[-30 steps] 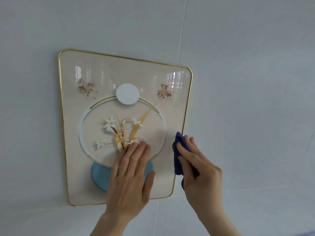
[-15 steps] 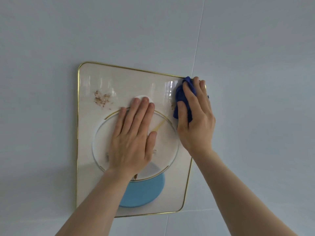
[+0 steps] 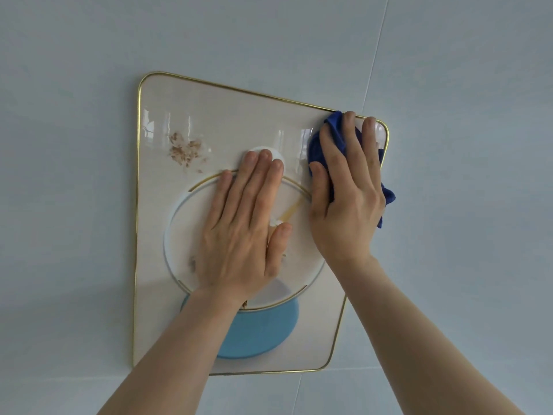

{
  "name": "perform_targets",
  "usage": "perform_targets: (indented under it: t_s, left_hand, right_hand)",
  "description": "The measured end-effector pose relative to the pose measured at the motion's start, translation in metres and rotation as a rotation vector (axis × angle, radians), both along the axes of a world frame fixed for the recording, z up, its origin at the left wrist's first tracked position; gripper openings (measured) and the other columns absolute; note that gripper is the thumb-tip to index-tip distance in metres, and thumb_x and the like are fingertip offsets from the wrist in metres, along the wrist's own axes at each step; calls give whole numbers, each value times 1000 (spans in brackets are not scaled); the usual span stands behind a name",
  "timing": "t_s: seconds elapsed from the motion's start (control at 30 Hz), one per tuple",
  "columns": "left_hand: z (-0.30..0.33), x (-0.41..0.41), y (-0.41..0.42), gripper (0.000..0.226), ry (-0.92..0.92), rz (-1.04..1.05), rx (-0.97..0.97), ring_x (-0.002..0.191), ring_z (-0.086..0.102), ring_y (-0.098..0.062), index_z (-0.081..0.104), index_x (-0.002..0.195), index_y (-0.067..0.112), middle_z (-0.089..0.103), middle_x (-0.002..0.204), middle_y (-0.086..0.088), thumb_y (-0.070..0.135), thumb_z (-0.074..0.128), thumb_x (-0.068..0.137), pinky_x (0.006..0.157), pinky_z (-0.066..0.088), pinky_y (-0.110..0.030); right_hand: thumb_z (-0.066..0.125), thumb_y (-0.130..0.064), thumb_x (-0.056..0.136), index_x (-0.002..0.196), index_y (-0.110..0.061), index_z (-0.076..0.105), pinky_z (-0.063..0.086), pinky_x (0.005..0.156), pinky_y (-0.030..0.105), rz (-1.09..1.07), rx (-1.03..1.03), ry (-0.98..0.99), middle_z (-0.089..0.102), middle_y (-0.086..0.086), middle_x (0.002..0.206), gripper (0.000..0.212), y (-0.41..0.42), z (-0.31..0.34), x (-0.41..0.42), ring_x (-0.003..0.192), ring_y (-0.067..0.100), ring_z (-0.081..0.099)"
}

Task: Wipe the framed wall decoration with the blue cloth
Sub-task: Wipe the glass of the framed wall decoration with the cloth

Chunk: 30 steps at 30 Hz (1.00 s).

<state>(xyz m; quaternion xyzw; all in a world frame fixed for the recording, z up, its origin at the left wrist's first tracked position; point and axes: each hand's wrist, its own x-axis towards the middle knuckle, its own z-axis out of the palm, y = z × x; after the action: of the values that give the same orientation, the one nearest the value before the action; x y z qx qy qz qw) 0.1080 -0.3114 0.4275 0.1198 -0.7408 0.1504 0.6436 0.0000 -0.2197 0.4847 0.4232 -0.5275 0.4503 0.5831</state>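
Note:
The framed wall decoration (image 3: 209,115) hangs on the wall, a glossy cream panel with a thin gold rim, a ring motif and a light blue disc near its bottom. My left hand (image 3: 242,229) lies flat on its middle with fingers spread, covering the flower picture. My right hand (image 3: 347,190) presses the blue cloth (image 3: 318,148) against the panel's top right corner. Cloth folds stick out to the right past the rim. A brown speckled patch (image 3: 185,151) shows at the upper left of the panel.
Pale grey wall panels (image 3: 89,235) surround the decoration. A vertical seam (image 3: 374,55) runs down to its top right corner and another continues below its bottom edge. A faint horizontal seam crosses near the bottom.
My right hand has carried the cloth from the lower right edge up to the top right corner. My left hand has slid up from the blue disc to the middle of the panel.

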Motion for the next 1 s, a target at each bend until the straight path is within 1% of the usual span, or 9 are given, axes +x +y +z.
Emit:
perform_targets:
  t_s: [0.1, 0.23, 0.4, 0.53, 0.67, 0.83, 1.0]
  left_hand:
    - [1, -1, 0, 66, 3, 5, -1, 161, 20, -27, 19, 161, 6, 26, 170, -13, 38, 25, 103, 132, 15, -46]
    - [0, -2, 1, 67, -8, 38, 1, 161, 20, -27, 20, 161, 5, 25, 170, -13, 40, 19, 105, 132, 15, -47]
    - [0, 0, 2, 66, -16, 75, -4, 160, 23, -28, 27, 161, 3, 28, 169, -14, 38, 25, 104, 132, 17, -48]
    - [0, 0, 3, 65, -39, 96, 1, 160, 22, -27, 29, 160, 4, 29, 170, -13, 38, 24, 105, 132, 17, -48]
    - [-1, 1, 3, 65, -59, 118, 8, 161, 20, -27, 27, 161, 5, 26, 171, -12, 39, 22, 106, 132, 16, -48]
    - [0, 4, 3, 65, -91, 145, 15, 161, 16, -26, 24, 162, 6, 21, 172, -11, 40, 22, 107, 133, 14, -47]
    - [0, 6, 3, 64, -109, 153, 17, 162, 16, -25, 23, 162, 7, 20, 173, -10, 40, 23, 108, 132, 16, -48]
  right_hand:
    - [58, -19, 108, 139, -11, 67, 42, 122, 51, -23, -4, 52, 58, 13, 154, 33, -1, 0, -5, 153, 38, 42]
    - [59, -17, 108, 134, -10, 71, 41, 122, 56, -16, 3, 115, 62, 14, 149, 30, -3, -4, -9, 149, 41, 46]
    - [62, -14, 107, 130, -9, 74, 45, 119, 57, -13, 11, 158, 65, 15, 145, 26, -2, -5, -16, 146, 43, 51]
    - [61, -11, 107, 127, -8, 76, 45, 118, 58, -2, 23, 163, 66, 15, 145, 25, 0, -12, -20, 145, 44, 51]
    - [62, -5, 105, 125, -6, 76, 47, 115, 60, -9, 56, 169, 65, 16, 146, 24, 2, -15, -21, 145, 44, 50]
    - [67, 7, 98, 126, -7, 76, 49, 115, 58, -37, 88, 184, 64, 17, 147, 32, 7, -16, -24, 146, 44, 50]
    - [69, 9, 96, 128, -9, 75, 54, 111, 54, -56, 128, 185, 63, 15, 148, 37, 16, -23, -25, 146, 41, 50]
